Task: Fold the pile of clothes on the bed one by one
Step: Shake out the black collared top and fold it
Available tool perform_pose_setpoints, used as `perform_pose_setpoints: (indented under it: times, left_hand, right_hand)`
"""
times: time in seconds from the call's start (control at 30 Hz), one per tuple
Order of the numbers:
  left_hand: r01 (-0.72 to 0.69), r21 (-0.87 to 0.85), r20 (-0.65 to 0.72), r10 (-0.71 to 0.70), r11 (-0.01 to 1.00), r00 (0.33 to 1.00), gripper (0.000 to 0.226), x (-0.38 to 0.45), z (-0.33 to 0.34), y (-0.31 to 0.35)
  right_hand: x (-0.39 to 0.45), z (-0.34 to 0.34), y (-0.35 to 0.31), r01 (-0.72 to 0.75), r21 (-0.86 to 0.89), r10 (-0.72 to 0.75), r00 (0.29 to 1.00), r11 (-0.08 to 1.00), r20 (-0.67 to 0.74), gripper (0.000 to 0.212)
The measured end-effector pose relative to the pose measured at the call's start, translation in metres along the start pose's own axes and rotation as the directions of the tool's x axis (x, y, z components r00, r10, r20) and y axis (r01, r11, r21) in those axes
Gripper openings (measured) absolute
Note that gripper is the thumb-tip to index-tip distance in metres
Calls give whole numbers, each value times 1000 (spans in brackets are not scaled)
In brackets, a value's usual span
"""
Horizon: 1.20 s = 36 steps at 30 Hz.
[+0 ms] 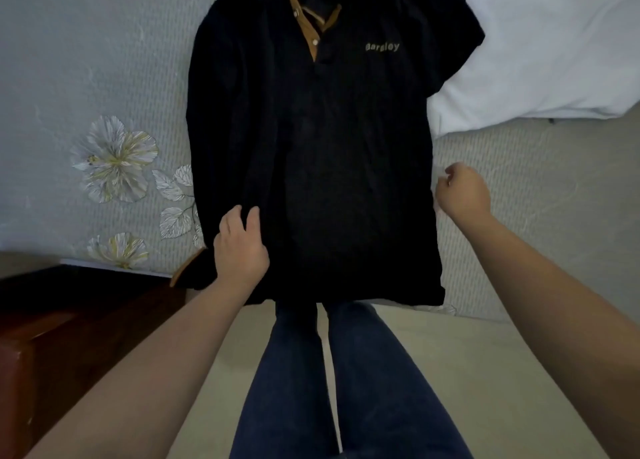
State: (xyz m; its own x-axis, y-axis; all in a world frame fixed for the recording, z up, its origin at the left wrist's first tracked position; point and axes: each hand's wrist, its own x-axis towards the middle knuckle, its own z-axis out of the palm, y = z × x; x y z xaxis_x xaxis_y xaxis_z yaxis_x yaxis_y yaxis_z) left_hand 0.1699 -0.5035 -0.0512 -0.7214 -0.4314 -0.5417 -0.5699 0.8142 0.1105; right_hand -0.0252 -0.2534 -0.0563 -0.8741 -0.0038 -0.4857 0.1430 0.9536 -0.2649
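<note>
A black long-sleeved polo shirt (318,154) with a tan placket and pale chest lettering lies face up on the bed, its collar far from me and its hem at the bed's near edge. Its left sleeve is folded in over the body, the tan cuff showing at the lower left. My left hand (240,247) rests on that folded part near the hem, fingers slightly bent on the cloth. My right hand (464,192) hovers just right of the shirt's right edge, fingers curled, holding nothing that I can see.
The bed carries a pale grey quilted cover (86,78) with a flower print. A white pillow or duvet (554,50) lies at the upper right, under the shirt's right sleeve. A dark wooden bed frame (69,320) stands at the lower left. My legs in dark jeans (346,382) are below.
</note>
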Motion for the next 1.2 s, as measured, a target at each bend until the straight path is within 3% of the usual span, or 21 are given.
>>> perform_pose_setpoints:
  times: [0.13, 0.23, 0.33, 0.4, 0.47, 0.53, 0.6, 0.7, 0.8, 0.87, 0.93, 1.0, 1.07, 1.13, 1.2]
  left_hand:
    - [-137, -19, -21, 137, 990, 990, 59, 37, -8, 30]
    - [-150, 11, 26, 150, 989, 988, 64, 68, -14, 51]
    - [-149, 91, 164, 132, 985, 977, 76, 91, -12, 64]
    - [-143, 153, 294, 93, 978, 951, 87, 96, -5, 64]
    - [-155, 204, 338, 79, 967, 938, 96, 96, 0, 60]
    - [-156, 213, 335, 78, 964, 939, 99, 96, 1, 58]
    - [-158, 219, 347, 75, 963, 935, 98, 97, -3, 60]
    - [-134, 187, 360, 59, 973, 931, 89, 99, -10, 68]
    - [-90, 151, 336, 35, 984, 941, 72, 101, -19, 79]
    - [-69, 154, 310, 18, 986, 951, 61, 104, -24, 86]
    - [-48, 170, 274, 0, 984, 962, 54, 107, -27, 91]
    - [-54, 183, 230, 11, 982, 973, 50, 108, -28, 97]
    - [-79, 165, 197, 46, 983, 979, 53, 108, -26, 104]
    - [-93, 130, 187, 67, 987, 980, 60, 106, -22, 110]
    - [-99, 128, 185, 74, 987, 980, 67, 104, -17, 113]
  right_hand:
    - [67, -34, -38, 168, 64, -153, 970, 984, -189, 41]
    - [110, -45, -68, 309, -8, -303, 925, 951, -229, 49]
    - [141, -40, -98, 375, -181, -406, 895, 909, -186, 56]
    - [157, -33, -111, 338, -245, -384, 907, 909, -172, 51]
    - [170, -30, -116, 285, -272, -339, 924, 919, -177, 30]
    - [179, -36, -112, 257, -135, -282, 932, 957, -229, 25]
    - [184, -56, -99, 231, 165, -164, 925, 959, -342, 27]
    - [177, -93, -52, 232, 625, 105, 885, 745, -453, 19]
    - [150, -92, 22, -26, 831, 419, 872, 556, -254, 25]
    - [125, -71, 65, -248, 808, 522, 849, 535, -85, 24]
    - [98, -55, 91, -390, 694, 578, 815, 605, -47, 18]
    - [81, -51, 93, -288, 509, 439, 875, 811, -204, 36]
    - [73, -53, 74, 21, 288, 91, 924, 958, -371, 40]
    - [80, -54, 44, 288, 102, -226, 888, 952, -400, 41]
    - [95, -54, 6, 419, -36, -407, 853, 907, -325, 49]
